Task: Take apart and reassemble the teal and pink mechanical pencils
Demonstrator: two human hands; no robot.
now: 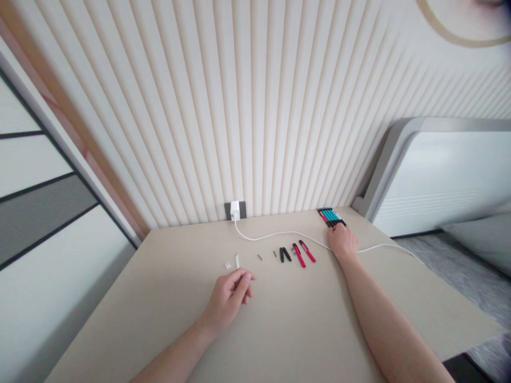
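Where the pens [329, 216] lie, the right hand [342, 240] rests on them.

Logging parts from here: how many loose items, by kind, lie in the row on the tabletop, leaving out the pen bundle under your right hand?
Red-and-black pens: 2
Short black pieces: 2
Small grey metal pieces: 2
Small white pieces: 2
Total: 8
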